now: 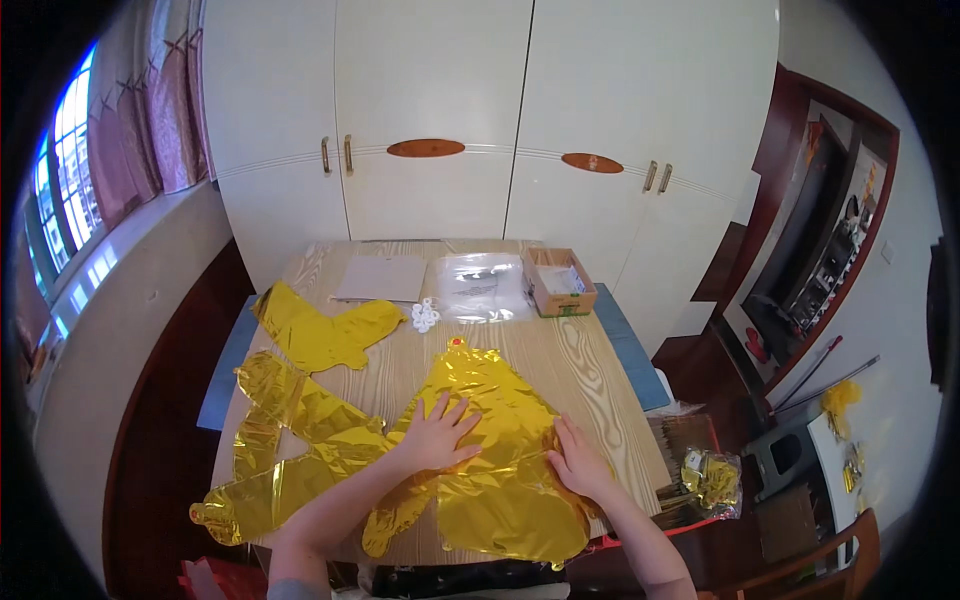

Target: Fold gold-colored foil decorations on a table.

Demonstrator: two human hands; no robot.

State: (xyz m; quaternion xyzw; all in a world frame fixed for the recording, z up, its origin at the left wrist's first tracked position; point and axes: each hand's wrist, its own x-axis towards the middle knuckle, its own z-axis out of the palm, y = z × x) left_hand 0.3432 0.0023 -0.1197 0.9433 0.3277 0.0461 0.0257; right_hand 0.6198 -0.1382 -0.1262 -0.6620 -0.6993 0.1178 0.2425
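A flat, shiny gold foil balloon lies on the table in front of me, wide at the near side and narrowing to a small red spot at its far tip. My left hand rests on its left part, fingers spread. Along its right edge, my right hand lies with fingers stretched out, touching the foil. Another gold foil piece with several arms spreads to the left, partly under my left forearm. Beyond it lies a folded, duller gold foil piece.
At the table's far side are a grey board, small white pieces, clear plastic bags and an open cardboard box. White cabinets stand behind. A plastic bag of gold foil sits right of the table, near a chair.
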